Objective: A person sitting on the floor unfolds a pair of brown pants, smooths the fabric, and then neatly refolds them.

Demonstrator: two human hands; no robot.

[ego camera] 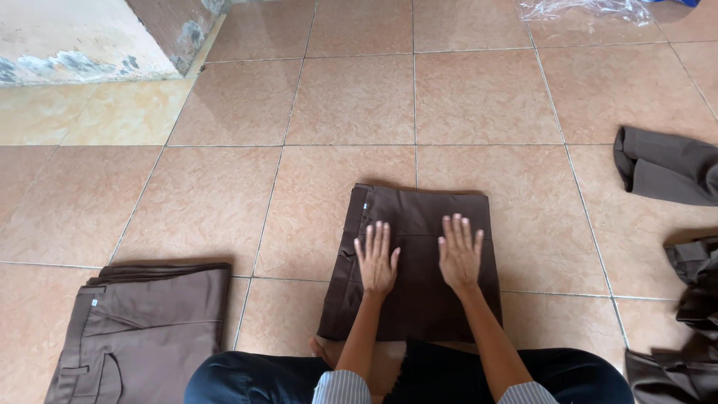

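The folded dark brown cloth trousers (pixel 415 262) are pressed flat on the tiled floor (pixel 351 97) by both open hands, left (pixel 376 258) and right (pixel 460 253). Judged soft, light; best gripped at folded edges.

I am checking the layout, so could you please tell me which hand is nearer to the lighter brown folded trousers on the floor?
Left. The left hand lies flat on the dark brown folded garment, on the side toward the lighter brown folded trousers; the right hand rests farther away.

Folded brown trousers (pixel 142 329) lie left, crumpled dark garments (pixel 666 168) right, clear plastic wrap (pixel 587 9) beyond.
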